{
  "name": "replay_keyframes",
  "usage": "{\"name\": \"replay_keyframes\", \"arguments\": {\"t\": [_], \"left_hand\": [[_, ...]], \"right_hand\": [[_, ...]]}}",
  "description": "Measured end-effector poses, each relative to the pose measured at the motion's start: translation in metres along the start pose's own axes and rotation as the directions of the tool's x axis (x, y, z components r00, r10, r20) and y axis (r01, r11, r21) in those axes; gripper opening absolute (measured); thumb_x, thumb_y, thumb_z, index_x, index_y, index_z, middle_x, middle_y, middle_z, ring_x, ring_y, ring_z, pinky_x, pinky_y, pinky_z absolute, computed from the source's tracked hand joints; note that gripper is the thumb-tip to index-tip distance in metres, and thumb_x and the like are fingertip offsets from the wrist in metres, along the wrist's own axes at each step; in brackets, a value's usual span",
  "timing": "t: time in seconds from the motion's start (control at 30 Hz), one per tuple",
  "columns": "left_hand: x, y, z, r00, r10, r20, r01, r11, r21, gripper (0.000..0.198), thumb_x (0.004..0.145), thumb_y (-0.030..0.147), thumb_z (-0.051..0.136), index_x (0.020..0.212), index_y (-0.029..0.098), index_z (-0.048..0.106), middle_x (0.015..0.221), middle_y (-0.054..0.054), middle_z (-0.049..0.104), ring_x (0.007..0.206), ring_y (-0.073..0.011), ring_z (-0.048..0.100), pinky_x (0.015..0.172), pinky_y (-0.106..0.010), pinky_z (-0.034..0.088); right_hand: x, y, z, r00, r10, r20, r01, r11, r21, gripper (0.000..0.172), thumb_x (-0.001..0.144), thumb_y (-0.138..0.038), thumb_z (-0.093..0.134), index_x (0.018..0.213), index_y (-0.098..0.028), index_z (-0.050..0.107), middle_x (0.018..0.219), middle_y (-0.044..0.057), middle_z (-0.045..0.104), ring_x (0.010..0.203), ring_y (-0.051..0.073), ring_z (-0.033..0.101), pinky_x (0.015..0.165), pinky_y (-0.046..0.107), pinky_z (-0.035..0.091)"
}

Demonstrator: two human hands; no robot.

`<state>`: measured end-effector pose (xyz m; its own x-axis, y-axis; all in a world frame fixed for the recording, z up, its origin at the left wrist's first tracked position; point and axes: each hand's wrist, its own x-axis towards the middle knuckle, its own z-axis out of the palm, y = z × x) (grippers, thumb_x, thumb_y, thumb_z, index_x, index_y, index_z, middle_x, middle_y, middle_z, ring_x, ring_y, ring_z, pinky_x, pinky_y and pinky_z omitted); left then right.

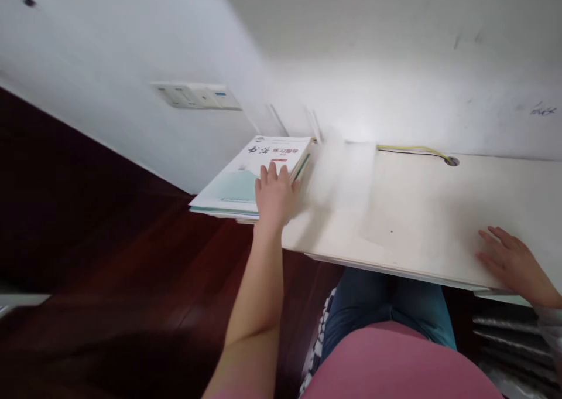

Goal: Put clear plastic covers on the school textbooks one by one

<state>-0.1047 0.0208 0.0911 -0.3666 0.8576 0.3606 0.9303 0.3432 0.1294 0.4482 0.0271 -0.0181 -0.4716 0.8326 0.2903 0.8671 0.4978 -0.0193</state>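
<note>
A stack of books (pixel 230 179) lies at the left end of the white desk, a white and pale green book with printed characters on top. My left hand (pixel 276 194) rests on the top book near its right edge, fingers spread, thumb toward the stack's side. Several layers show along the stack's edges. At the right, my right hand (pixel 511 261) is at the desk's surface by the front edge, its fingers apart and nothing in them. Whether it touches the desktop, I cannot tell.
The white desk (pixel 421 211) runs along the wall. A yellow and a black cable (pixel 413 149) lead into a cable hole (pixel 452 161). Sockets (pixel 195 96) sit on the left wall. A blurred whitish shape (pixel 351 176) stands right of the books. Dark wooden floor (pixel 175 293) lies below.
</note>
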Motion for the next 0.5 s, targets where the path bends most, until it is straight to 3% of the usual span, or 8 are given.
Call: {"name": "replay_keyframes", "arguments": {"t": [0.1,0.23,0.3,0.4,0.43,0.5], "left_hand": [[0.027,-0.009,0.001,0.966,-0.13,0.222,0.09,0.98,0.178,0.059,0.088,0.028,0.042,0.135,-0.007,0.04,0.14,-0.037,0.041,0.131,-0.0444,0.04,0.099,-0.056,0.038],[0.017,0.001,0.002,0.949,-0.15,0.277,0.054,0.944,0.324,0.055,0.087,0.014,0.034,0.136,-0.012,0.038,0.132,-0.04,0.047,0.125,-0.0429,0.049,0.09,-0.049,0.046],[0.012,0.004,-0.006,0.923,-0.154,0.353,0.028,0.941,0.338,0.05,0.086,0.011,0.034,0.131,-0.009,0.046,0.125,-0.037,0.054,0.117,-0.0403,0.056,0.086,-0.046,0.048],[0.02,-0.001,-0.032,0.861,-0.129,0.491,-0.034,0.95,0.309,0.04,0.086,0.014,0.038,0.114,0.001,0.062,0.111,-0.028,0.066,0.104,-0.037,0.064,0.082,-0.043,0.051],[0.025,-0.003,-0.045,0.856,-0.123,0.503,-0.048,0.948,0.314,0.038,0.086,0.015,0.038,0.111,0.003,0.064,0.11,-0.027,0.067,0.104,-0.037,0.065,0.082,-0.043,0.051],[0.035,-0.004,-0.075,0.888,-0.151,0.435,-0.023,0.929,0.37,0.039,0.086,0.013,0.036,0.113,0.002,0.062,0.111,-0.028,0.066,0.106,-0.0379,0.063,0.084,-0.045,0.051]], "right_hand": [[0.003,0.001,0.01,0.999,-0.026,0.036,0.028,0.998,-0.064,0.054,0.09,-0.047,0.041,0.138,-0.022,0.045,0.139,0.022,0.05,0.13,0.039,0.046,0.102,0.055,0.041],[0.005,-0.002,0.015,0.999,-0.026,0.021,0.028,0.992,-0.123,0.055,0.09,-0.05,0.035,0.134,-0.02,0.047,0.138,0.022,0.051,0.128,0.038,0.048,0.101,0.054,0.043],[0.009,-0.006,0.013,0.999,-0.042,0.011,0.043,0.989,-0.141,0.055,0.091,-0.051,0.031,0.132,-0.018,0.049,0.138,0.022,0.051,0.128,0.038,0.048,0.101,0.054,0.043],[0.018,-0.011,0.007,0.998,-0.066,0.006,0.066,0.984,-0.166,0.057,0.093,-0.051,0.027,0.131,-0.016,0.051,0.139,0.022,0.05,0.129,0.038,0.048,0.102,0.053,0.042],[0.021,-0.012,0.005,0.997,-0.072,0.003,0.071,0.983,-0.172,0.057,0.093,-0.051,0.027,0.131,-0.015,0.051,0.139,0.023,0.05,0.129,0.037,0.048,0.103,0.053,0.042],[0.025,-0.014,0.003,0.997,-0.08,-0.008,0.078,0.981,-0.179,0.057,0.094,-0.051,0.027,0.131,-0.014,0.052,0.14,0.022,0.049,0.129,0.037,0.047,0.103,0.053,0.041]]}}
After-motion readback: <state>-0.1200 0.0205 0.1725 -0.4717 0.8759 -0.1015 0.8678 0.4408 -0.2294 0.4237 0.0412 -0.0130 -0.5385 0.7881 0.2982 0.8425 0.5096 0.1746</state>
